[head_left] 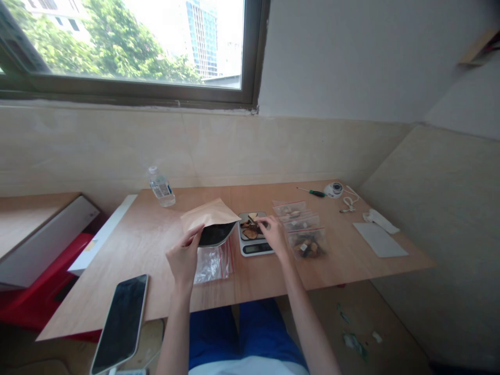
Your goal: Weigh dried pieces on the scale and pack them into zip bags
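My left hand grips the lower edge of a brown paper pouch, holding its dark mouth open toward a small kitchen scale. Brown dried pieces lie on the scale's platform. My right hand rests over the scale with fingers pinched at those pieces. Under the pouch lies a stack of clear zip bags with red strips. Filled zip bags sit just right of my right hand.
A water bottle stands at the back left of the wooden table. A green screwdriver, a round white device with cable and a white sheet lie to the right. A phone is mounted near the front left.
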{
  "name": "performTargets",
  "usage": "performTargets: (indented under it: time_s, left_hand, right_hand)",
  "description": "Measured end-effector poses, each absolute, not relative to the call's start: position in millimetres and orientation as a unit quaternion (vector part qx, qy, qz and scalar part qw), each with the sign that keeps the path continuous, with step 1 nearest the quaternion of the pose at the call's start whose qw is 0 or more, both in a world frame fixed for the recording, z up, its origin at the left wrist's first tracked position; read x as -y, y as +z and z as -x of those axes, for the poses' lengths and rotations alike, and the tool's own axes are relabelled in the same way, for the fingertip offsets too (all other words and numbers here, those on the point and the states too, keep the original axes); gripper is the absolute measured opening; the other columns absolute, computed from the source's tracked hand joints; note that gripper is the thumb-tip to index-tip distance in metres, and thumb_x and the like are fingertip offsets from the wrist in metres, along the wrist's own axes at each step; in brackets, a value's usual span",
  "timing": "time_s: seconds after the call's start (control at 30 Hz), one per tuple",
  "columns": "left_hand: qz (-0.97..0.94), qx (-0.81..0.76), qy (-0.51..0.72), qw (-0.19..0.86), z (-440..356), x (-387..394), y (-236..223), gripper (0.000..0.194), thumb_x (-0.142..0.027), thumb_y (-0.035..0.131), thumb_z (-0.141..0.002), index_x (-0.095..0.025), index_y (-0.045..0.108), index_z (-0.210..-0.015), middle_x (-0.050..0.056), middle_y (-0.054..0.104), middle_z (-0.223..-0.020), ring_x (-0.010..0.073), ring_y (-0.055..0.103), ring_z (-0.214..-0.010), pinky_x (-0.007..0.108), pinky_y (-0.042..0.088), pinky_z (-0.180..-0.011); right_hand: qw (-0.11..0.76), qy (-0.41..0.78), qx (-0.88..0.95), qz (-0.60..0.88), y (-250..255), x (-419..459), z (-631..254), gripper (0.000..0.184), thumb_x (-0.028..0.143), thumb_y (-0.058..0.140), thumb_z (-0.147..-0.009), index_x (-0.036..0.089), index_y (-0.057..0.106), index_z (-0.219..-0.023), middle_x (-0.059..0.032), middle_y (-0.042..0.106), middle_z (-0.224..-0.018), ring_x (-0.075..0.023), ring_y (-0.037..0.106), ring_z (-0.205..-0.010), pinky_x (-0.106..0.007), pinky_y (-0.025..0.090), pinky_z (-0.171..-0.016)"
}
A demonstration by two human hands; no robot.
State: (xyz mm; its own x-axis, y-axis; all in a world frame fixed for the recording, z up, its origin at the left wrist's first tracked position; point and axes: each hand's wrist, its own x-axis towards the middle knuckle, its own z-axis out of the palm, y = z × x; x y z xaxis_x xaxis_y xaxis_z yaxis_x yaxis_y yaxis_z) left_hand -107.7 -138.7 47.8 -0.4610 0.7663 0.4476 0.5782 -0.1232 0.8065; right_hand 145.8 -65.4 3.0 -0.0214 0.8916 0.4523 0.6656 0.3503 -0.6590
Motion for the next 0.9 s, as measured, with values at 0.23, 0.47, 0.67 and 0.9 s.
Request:
performTargets:
  time_s: [0.23,0.47,0.67,0.9]
  left_hand:
    - [-0.517,-0.658,0.540,0.087,107,137,45,0.025,-0.044,0.059,-0.080,-0.030,0.072,-0.096,-0.001,0.075,-0.088,0.0195,0.070,-0.082,0.027,0.052,-0.074]
    - [-0.518,-0.654,0.546,0.083,108,138,43,0.025,-0.043,0.059,-0.080,-0.029,0.072,-0.096,-0.001,0.074,-0.089,0.0191,0.070,-0.081,0.026,0.052,-0.072]
    - [-0.524,-0.655,0.538,0.090,101,140,45,0.022,-0.041,0.060,-0.080,-0.030,0.073,-0.094,-0.003,0.074,-0.089,0.0185,0.070,-0.080,0.023,0.052,-0.067]
    - [-0.538,-0.650,0.530,0.085,102,141,43,0.022,-0.038,0.059,-0.081,-0.030,0.072,-0.096,-0.004,0.075,-0.086,0.0169,0.070,-0.076,0.021,0.051,-0.060]
  right_hand:
    - [0.433,0.093,0.670,0.596,-33,86,-167,0.027,0.021,0.045,-0.087,0.017,0.070,-0.095,-0.0104,0.062,-0.091,-0.0221,0.057,-0.087,-0.037,0.046,-0.081]
    - [0.429,0.109,0.688,0.574,-33,96,-157,0.034,0.014,0.040,-0.086,0.018,0.067,-0.107,-0.0116,0.066,-0.102,-0.0226,0.057,-0.098,-0.041,0.046,-0.087]
    - [0.545,0.178,0.666,0.477,34,128,-111,0.032,0.013,0.037,-0.089,0.021,0.065,-0.102,-0.0078,0.065,-0.101,-0.0178,0.058,-0.100,-0.034,0.046,-0.091]
    - [0.295,0.251,0.850,0.356,66,135,-32,0.037,0.003,0.039,-0.085,0.018,0.065,-0.106,-0.0071,0.062,-0.116,-0.0170,0.054,-0.112,-0.028,0.044,-0.096]
